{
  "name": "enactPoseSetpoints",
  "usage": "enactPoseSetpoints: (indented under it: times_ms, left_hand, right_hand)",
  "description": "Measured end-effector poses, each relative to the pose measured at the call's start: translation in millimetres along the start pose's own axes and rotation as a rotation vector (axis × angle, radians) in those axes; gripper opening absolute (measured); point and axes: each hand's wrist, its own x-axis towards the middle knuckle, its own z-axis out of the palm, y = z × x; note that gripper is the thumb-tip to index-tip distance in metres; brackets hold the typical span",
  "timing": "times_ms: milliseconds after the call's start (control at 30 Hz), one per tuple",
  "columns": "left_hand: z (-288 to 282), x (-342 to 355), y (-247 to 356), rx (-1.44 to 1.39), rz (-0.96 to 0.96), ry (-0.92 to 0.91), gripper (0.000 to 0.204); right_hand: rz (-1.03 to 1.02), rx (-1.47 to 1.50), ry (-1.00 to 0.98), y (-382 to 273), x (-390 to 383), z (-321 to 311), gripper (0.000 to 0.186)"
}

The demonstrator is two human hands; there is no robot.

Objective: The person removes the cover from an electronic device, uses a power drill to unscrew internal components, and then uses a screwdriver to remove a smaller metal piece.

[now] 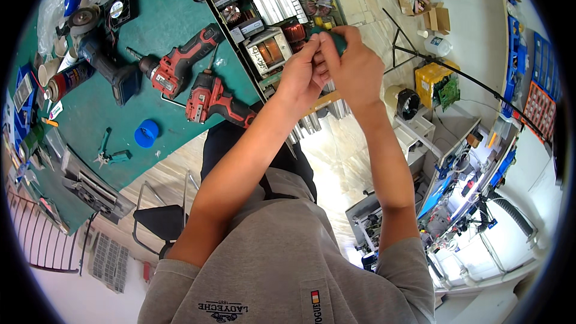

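Observation:
My left hand (297,78) and my right hand (358,69) meet over the near right side of an open metal equipment case (243,63). A dark green piece (337,41), its kind unclear, shows beside the fingers of my right hand, which close round it. The fingers of my left hand are drawn together against those of the right; anything between them is hidden. Inside the case sit a silver finned heat sink (276,1), a boxy transformer (268,53) and copper-wound coils (294,32), close to my fingertips.
On the green bench (180,18) left of the case lie a red-black drill (170,75), a red-black impact driver (211,99), an angle grinder (105,54), a blue cap (146,134) and green cutters (109,151). A black stand pole (456,69) crosses the right side.

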Motion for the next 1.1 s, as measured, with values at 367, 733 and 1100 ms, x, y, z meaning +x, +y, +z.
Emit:
enactPoseSetpoints:
  times_ms: [367,733,1100]
  left_hand:
    - [15.1,16.5,-8.3,0.036,-0.028,0.168,0.021]
    - [8.2,17.3,-7.4,0.005,-0.026,0.063,0.016]
    - [9.4,12.8,-7.6,0.047,-0.022,0.074,0.015]
  right_hand:
    - [0.312,0.3,-0.083,22.8,12.7,-14.1,0.042]
    - [0.12,0.113,-0.034,20.2,9.9,-7.4,0.038]
    - [0.141,0.216,-0.018,23.7,6.5,-7.1,0.037]
